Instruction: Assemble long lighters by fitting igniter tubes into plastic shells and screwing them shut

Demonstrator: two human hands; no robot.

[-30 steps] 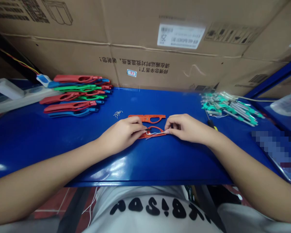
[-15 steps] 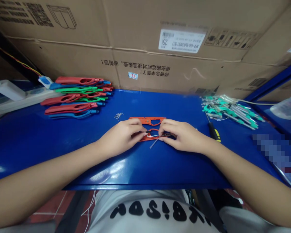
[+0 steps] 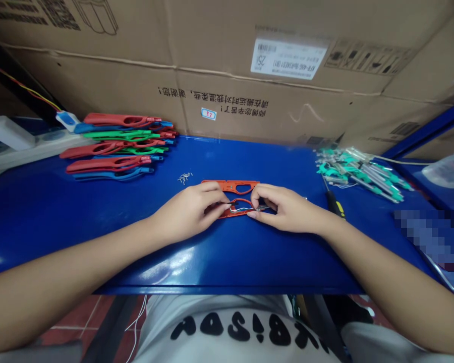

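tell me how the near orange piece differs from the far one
A white wire runs over the near piece; the far piece shows none. The left hand and right hand cover the near piece's ends; the far piece is mostly uncovered. Both are orange with a rounded opening.

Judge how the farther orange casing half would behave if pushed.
The farther orange casing half looks stiff, judging by its straight edge, and probably light, given its large opening. It might slide easily on the glossy blue table.
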